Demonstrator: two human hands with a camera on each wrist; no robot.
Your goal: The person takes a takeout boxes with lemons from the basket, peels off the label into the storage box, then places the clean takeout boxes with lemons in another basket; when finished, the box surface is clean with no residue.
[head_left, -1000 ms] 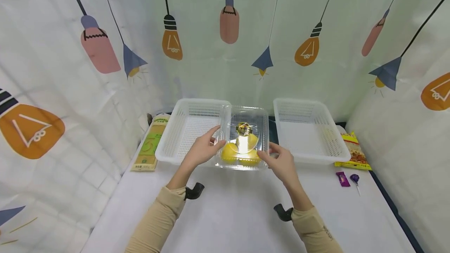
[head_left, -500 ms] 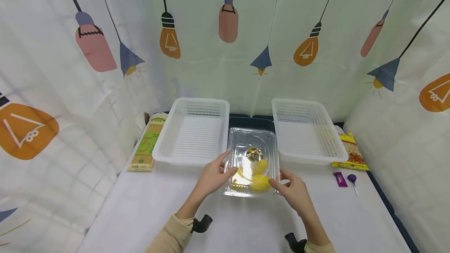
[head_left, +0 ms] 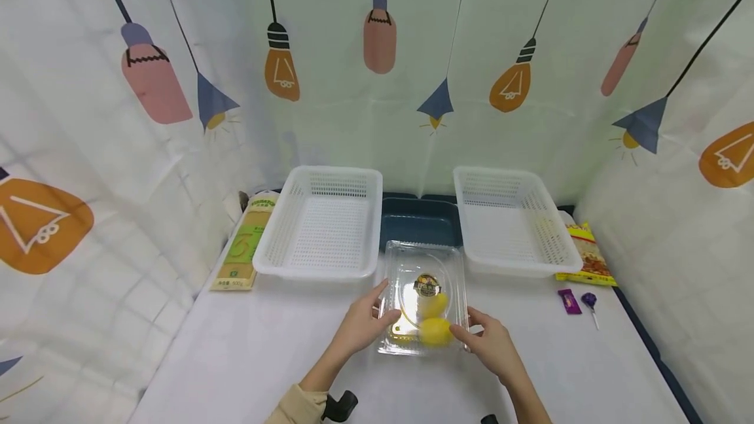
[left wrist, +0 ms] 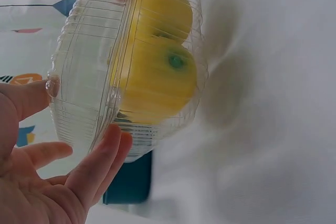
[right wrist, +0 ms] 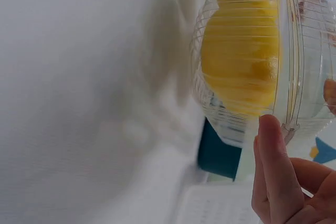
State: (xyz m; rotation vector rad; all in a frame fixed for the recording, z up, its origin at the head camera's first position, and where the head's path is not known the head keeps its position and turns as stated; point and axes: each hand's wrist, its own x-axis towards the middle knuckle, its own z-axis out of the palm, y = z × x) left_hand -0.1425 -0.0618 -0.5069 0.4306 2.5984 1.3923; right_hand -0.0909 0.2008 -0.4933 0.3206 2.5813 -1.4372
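Clear ribbed plastic clamshell box (head_left: 425,300) with yellow lemons (head_left: 434,330) set on white surface (head_left: 247,352), 6 o'clock of dark blue tray (head_left: 419,226). Box clasped at sides: left hand (head_left: 360,327) 9 o'clock, right hand (head_left: 491,345) 3 o'clock, fingers lightly curled. Judged light, thin-walled, slippery, crushable; best held by stiff rim.

Right hand (right wrist: 286,182) touches clear box (right wrist: 299,51) holding 2 lemons (right wrist: 239,61).
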